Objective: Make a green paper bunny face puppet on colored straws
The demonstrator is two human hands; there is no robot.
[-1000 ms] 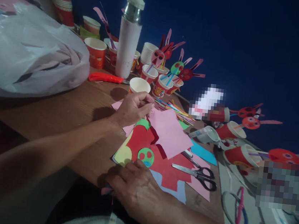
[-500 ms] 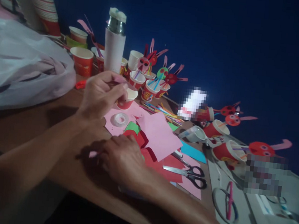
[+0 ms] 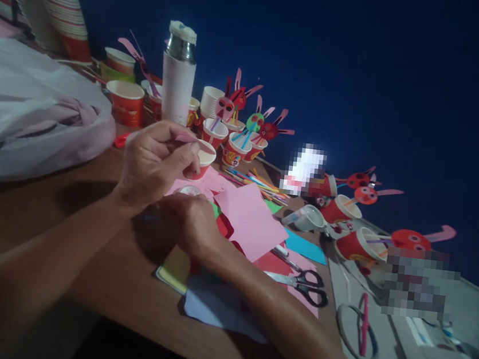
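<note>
My left hand [image 3: 153, 161] is closed, pinching a small strip of pink paper [image 3: 194, 140] between thumb and fingers. Just behind that strip stands a red paper cup [image 3: 203, 161] with a white inside. Lower down, my right hand [image 3: 195, 223] is curled with its back to me. Its fingertips are turned away, so what they hold is hidden. A clear roll of tape [image 3: 188, 190] lies right beyond the right hand, partly covered by it. Pink paper sheets [image 3: 252, 218] lie to the right of that hand, with black-handled scissors [image 3: 307, 285] nearby.
A white plastic bag [image 3: 34, 116] fills the left side. Behind are a white bottle [image 3: 176, 83], stacked cups [image 3: 63, 15] and cups with paper rabbit heads [image 3: 254, 122]. Coloured straws or sticks [image 3: 260, 185] lie mid-table. Yellow paper [image 3: 174, 267] and pale blue paper [image 3: 220, 310] lie near the front edge.
My right hand has moved up and away from me, toward the tape roll, uncovering yellow and blue paper. The pink bit at its fingertips no longer shows. My left hand keeps its pink strip.
</note>
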